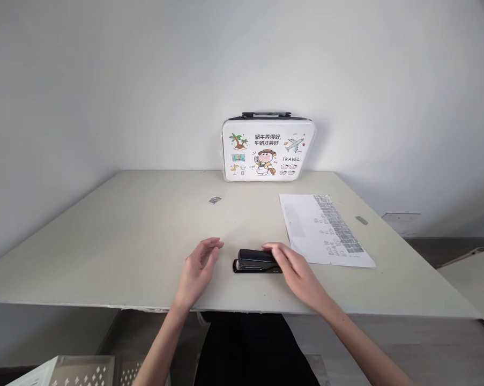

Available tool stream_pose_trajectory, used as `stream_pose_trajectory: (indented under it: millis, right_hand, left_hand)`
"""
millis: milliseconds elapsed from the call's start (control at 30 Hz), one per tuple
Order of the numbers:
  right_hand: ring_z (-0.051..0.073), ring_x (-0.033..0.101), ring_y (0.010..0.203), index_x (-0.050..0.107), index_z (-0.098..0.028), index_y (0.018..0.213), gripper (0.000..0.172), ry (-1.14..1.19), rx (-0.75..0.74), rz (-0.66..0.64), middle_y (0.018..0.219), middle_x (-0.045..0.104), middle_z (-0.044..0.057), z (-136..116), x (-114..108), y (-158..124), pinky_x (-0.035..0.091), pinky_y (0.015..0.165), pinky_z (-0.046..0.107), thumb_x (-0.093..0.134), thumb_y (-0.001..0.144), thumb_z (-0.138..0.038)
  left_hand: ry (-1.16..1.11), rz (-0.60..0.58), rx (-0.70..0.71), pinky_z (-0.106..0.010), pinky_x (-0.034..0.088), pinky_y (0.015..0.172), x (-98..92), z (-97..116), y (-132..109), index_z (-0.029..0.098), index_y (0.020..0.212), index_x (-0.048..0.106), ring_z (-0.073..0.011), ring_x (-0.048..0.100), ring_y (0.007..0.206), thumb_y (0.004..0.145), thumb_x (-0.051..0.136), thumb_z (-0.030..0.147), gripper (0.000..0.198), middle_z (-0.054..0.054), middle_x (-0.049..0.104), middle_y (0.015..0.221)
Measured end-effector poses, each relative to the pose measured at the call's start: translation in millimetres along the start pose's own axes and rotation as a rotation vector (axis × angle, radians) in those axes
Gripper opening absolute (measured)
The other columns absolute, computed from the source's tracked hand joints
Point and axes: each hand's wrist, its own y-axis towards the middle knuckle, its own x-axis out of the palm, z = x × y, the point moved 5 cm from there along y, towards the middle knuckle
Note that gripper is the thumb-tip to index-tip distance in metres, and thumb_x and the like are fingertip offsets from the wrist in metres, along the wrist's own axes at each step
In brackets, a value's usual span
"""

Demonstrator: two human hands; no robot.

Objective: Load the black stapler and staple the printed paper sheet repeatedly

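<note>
A black stapler (258, 260) lies on the table near its front edge, its nose pointing left. My right hand (296, 271) is closed around the stapler's rear end, thumb on the near side and fingers over the far side. To the left of the nose, apart from it, my left hand (199, 268) rests with fingers curved and a gap between thumb and fingers. Nothing is in it. Farther back lie a few small grey strips (215, 200) that look like staples. Beyond my right hand is a printed white sheet (306, 225) with a dark patterned band.
A white case (266, 150) with cartoon prints and a black handle stands at the back of the table (105, 241), against the wall. One small grey piece (361, 220) lies right of the sheet. Below the front edge at left is a perforated container (81, 372).
</note>
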Motion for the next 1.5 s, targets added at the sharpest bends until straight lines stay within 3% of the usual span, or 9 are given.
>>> stream_pose_trajectory:
  millis: [100, 300, 500, 667, 833, 967, 1033, 1200, 1500]
  right_hand:
    - [0.025, 0.064, 0.124, 0.065, -0.03, 0.124, 0.041, 0.066, 0.091, 0.117, 0.133, 0.07, 0.007, 15.7, -5.3, -8.9, 0.048, 0.109, 0.044, 0.035, 0.11, -0.054]
    - [0.027, 0.066, 0.121, 0.064, -0.028, 0.124, 0.04, 0.107, 0.095, 0.163, 0.131, 0.071, 0.009, 21.9, -5.7, -12.7, 0.053, 0.104, 0.044, 0.042, 0.108, -0.057]
    - [0.026, 0.07, 0.114, 0.066, -0.027, 0.118, 0.038, 0.046, 0.041, 0.175, 0.125, 0.073, 0.009, 14.9, -3.8, -10.8, 0.056, 0.1, 0.042, 0.042, 0.108, -0.055]
    - [0.025, 0.071, 0.114, 0.068, -0.027, 0.119, 0.038, 0.054, 0.049, 0.171, 0.128, 0.073, 0.009, 13.6, -3.4, -11.8, 0.056, 0.099, 0.041, 0.043, 0.108, -0.054]
    - [0.029, 0.07, 0.114, 0.067, -0.028, 0.125, 0.036, -0.045, 0.048, 0.098, 0.127, 0.073, 0.008, 9.3, 0.0, -12.6, 0.061, 0.084, 0.039, 0.06, 0.101, -0.053]
    - [0.027, 0.072, 0.102, 0.067, -0.028, 0.121, 0.025, -0.157, -0.077, 0.068, 0.116, 0.075, 0.008, 1.6, 5.2, -15.0, 0.063, 0.081, 0.04, 0.066, 0.099, -0.041]
    - [0.027, 0.071, 0.107, 0.066, -0.029, 0.121, 0.02, -0.178, -0.217, 0.111, 0.117, 0.074, 0.009, -6.3, 5.3, -18.7, 0.064, 0.081, 0.041, 0.061, 0.102, -0.029]
    - [0.026, 0.068, 0.118, 0.067, -0.032, 0.128, 0.054, -0.29, -0.702, 0.249, 0.112, 0.076, 0.006, -36.7, 5.6, -37.4, 0.065, 0.088, 0.046, 0.048, 0.094, 0.006]
    - [0.026, 0.073, 0.113, 0.071, -0.027, 0.125, 0.045, -0.501, -0.95, 0.219, 0.113, 0.081, 0.006, -68.2, 12.8, -49.6, 0.066, 0.087, 0.045, 0.071, 0.089, 0.001]
  left_hand:
    - [-0.002, 0.008, -0.015, -0.044, 0.049, 0.111, 0.1, 1.1, -5.4, 0.024, 0.122, 0.066, -0.0269, 0.067, 0.125, 0.101, 0.059, 0.05, 0.035, -0.009, 0.075, 0.124]
    - [-0.023, 0.026, -0.037, -0.043, 0.047, 0.112, 1.5, 1.6, -5.4, 0.024, 0.121, 0.067, -0.0266, 0.067, 0.124, 0.1, 0.059, 0.049, 0.034, -0.009, 0.076, 0.12]
    - [-0.031, 0.067, -0.044, -0.04, 0.047, 0.11, 0.7, 8.9, -6.6, 0.023, 0.118, 0.068, -0.0272, 0.067, 0.124, 0.099, 0.06, 0.048, 0.032, -0.009, 0.076, 0.121]
    - [0.023, 0.176, -0.071, -0.037, 0.051, 0.098, -6.1, 13.0, -9.0, 0.023, 0.12, 0.068, -0.0283, 0.066, 0.122, 0.1, 0.058, 0.053, 0.037, -0.009, 0.071, 0.132]
    - [-0.019, 0.19, -0.084, -0.039, 0.048, 0.105, -8.8, 11.4, -8.9, 0.025, 0.118, 0.069, -0.0279, 0.065, 0.124, 0.102, 0.055, 0.057, 0.038, -0.008, 0.069, 0.135]
    - [-0.098, 0.152, -0.095, -0.042, 0.044, 0.115, -6.3, 10.4, -7.5, 0.025, 0.115, 0.07, -0.0282, 0.063, 0.129, 0.101, 0.058, 0.058, 0.038, -0.008, 0.071, 0.132]
    - [-0.23, 0.154, -0.136, -0.043, 0.043, 0.118, -2.6, 8.8, -8.3, 0.023, 0.115, 0.071, -0.0285, 0.062, 0.131, 0.1, 0.059, 0.058, 0.039, -0.009, 0.072, 0.132]
    - [-0.797, 0.023, -0.379, -0.051, 0.051, 0.115, 24.0, 9.7, -15.2, 0.02, 0.112, 0.07, -0.0311, 0.061, 0.135, 0.103, 0.048, 0.055, 0.042, -0.016, 0.068, 0.138]
    - [-0.941, -0.142, -0.563, -0.053, 0.057, 0.104, 45.0, 25.0, -22.1, 0.02, 0.108, 0.071, -0.0345, 0.066, 0.127, 0.098, 0.047, 0.049, 0.038, -0.016, 0.071, 0.132]
